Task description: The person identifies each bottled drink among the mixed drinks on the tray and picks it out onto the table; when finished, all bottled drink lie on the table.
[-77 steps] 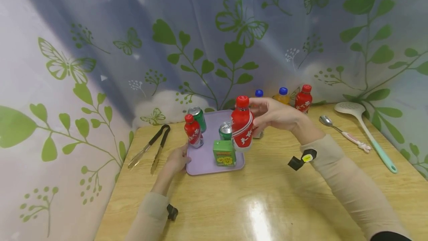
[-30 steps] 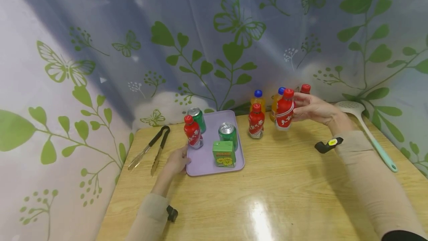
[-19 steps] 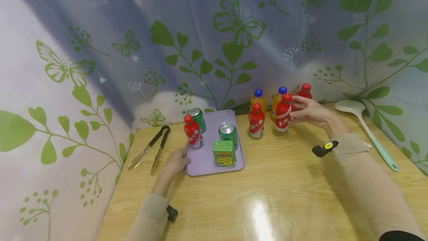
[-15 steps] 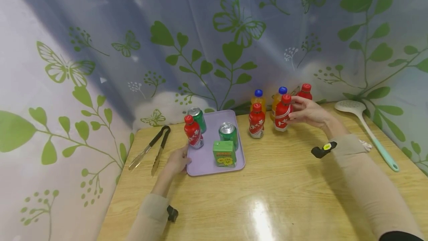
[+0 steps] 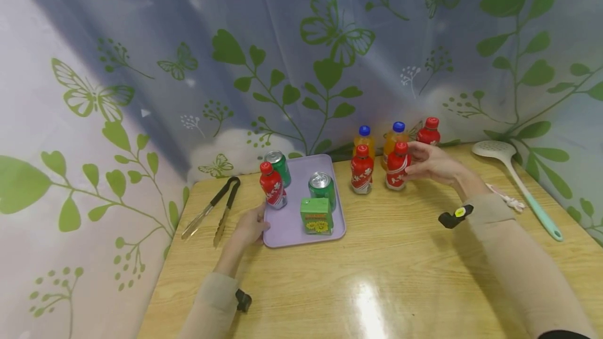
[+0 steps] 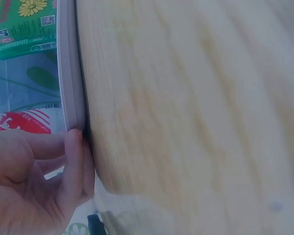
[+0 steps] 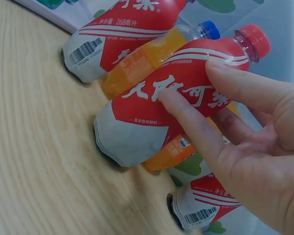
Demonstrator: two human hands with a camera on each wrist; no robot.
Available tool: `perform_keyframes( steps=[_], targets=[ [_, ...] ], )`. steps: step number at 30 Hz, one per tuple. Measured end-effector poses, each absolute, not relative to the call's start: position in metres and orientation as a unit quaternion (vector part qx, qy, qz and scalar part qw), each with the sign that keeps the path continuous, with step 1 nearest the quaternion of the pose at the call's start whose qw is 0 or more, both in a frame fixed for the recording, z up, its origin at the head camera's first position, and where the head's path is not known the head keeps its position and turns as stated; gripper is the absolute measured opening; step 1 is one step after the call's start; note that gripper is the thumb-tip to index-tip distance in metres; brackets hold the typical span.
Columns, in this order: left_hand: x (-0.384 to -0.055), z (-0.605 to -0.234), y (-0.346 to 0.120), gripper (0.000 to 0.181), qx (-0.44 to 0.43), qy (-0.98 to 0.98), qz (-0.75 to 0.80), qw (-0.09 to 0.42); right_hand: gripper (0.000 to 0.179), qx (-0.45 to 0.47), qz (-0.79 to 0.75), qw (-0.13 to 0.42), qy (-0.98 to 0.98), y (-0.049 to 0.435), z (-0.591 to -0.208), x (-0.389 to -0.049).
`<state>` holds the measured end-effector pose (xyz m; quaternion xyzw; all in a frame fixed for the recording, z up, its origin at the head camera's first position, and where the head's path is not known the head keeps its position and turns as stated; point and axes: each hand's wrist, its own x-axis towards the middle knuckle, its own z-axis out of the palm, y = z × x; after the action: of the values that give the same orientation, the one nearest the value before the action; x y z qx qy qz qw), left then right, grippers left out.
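My right hand (image 5: 433, 164) holds a red-and-white cola bottle (image 5: 396, 174) upright, its base at the tabletop. In the right wrist view, the thumb and fingers of my right hand (image 7: 264, 122) lie around the red label of that bottle (image 7: 132, 139). At the left side of the lilac tray (image 5: 285, 233), my left hand (image 5: 248, 225) pinches the rim. On the tray stand another red bottle (image 5: 272, 187), two green cans, the nearer can (image 5: 322, 187) and the farther can (image 5: 279, 164), and a green drink carton (image 5: 316, 217).
Left of the held bottle stands a red bottle (image 5: 361, 171). Behind are two orange drink bottles with blue caps, including one bottle (image 5: 393, 139), and a red bottle (image 5: 428, 132). Tongs (image 5: 221, 198) lie at left; a skimmer (image 5: 511, 169) and a pink-handled spoon (image 5: 506, 199) lie at right.
My right hand has carried the red cola bottle from beside the tray's right edge rightward, then lowered it to the table beside another red bottle. My left hand has stayed at the tray.
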<state>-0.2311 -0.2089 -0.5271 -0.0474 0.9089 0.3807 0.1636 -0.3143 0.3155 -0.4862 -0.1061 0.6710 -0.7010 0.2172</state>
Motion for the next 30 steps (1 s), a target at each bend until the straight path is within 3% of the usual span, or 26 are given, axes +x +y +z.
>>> perform_keyframes(
  steps=[7,16,19,26,30],
  targets=[
    [-0.231,-0.526,-0.209,0.073,-0.048,0.907,0.386,0.162,0.068,-0.113,-0.698,0.221,0.671,0.318,-0.492,-0.314],
    [-0.232,-0.528,-0.208,0.074,-0.049,0.903,0.393,0.166,0.085,-0.109,-0.626,0.204,0.745,0.325,-0.495,-0.305],
    [-0.232,-0.529,-0.207,0.074,-0.050,0.901,0.396,0.169,0.076,-0.095,-0.573,0.155,0.799,0.323,-0.479,-0.295],
    [-0.233,-0.524,-0.210,0.074,-0.054,0.901,0.396,0.168,0.059,-0.097,-0.521,-0.058,0.846,0.276,-0.419,-0.276],
    [-0.234,-0.523,-0.212,0.075,-0.055,0.891,0.416,0.172,0.065,-0.141,-0.532,-0.098,0.829,0.233,-0.400,-0.276]
  ],
)
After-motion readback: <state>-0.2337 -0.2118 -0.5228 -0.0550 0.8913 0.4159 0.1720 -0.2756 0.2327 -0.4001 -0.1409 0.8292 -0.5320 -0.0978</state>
